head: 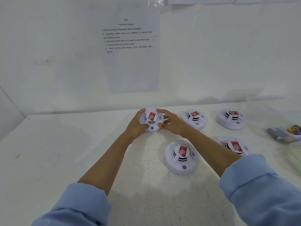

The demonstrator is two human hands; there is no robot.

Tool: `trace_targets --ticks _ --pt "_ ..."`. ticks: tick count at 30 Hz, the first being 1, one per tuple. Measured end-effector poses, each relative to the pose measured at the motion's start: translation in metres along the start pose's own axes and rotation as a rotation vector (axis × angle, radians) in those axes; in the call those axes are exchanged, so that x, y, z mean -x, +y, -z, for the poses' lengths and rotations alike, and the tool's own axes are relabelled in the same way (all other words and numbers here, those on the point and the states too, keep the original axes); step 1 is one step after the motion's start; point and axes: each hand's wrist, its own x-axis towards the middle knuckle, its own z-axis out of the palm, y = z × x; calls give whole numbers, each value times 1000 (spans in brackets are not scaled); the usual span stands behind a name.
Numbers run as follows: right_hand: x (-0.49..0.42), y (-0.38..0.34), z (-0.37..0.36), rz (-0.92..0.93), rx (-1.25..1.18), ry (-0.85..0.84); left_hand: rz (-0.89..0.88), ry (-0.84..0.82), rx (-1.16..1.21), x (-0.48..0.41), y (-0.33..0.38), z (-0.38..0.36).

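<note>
Left hand (136,126): I record it curled round the left rim of the held smoke detector (151,119), with the thumb on the front face near the lower edge.
Right hand (172,123): I see it gripping the same unit from the right, fingers over the upper rim, thumb tip at the lower rim.
Wall (48,46): white, rising directly behind the worktop.
Worktop (65,160): white and scuffed; it carries the loose units listed below.
Instruction sheet (132,66): fixed to the wall above the held unit, with five numbered printed lines.
Sleeves: left sleeve (73,206) and right sleeve (260,185), both light blue, with cuffs turned up at the forearm.
Held smoke detector: at the far edge of the worktop near the wall, between both hands, red label facing me. I cannot tell whether its base rests on the surface.
Near detector (181,158): flat on the worktop between the forearms, apart from the held unit.
Far detectors: middle detector (194,119) and right detector (230,119), side by side and not touching.
Covered detector (234,146): partly hidden by the right forearm.
Edge item (290,132): blurred and pale, with coloured contents; I cannot identify it.
</note>
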Motion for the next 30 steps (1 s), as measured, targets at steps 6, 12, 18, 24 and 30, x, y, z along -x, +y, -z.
trace_targets --ticks 6,12,18,24,30 --pt "-4 2 1 -32 31 -13 31 36 -263 -9 1 -1" --pt "-8 3 -2 -55 126 -24 80 27 -277 -9 1 -2" --pt "-17 8 -5 -146 368 -65 188 27 -332 -15 -3 2" --pt "-12 1 -3 -172 472 -64 91 131 -584 -7 13 -3" --pt "11 -20 27 -99 559 57 -128 268 -650 3 39 -30"
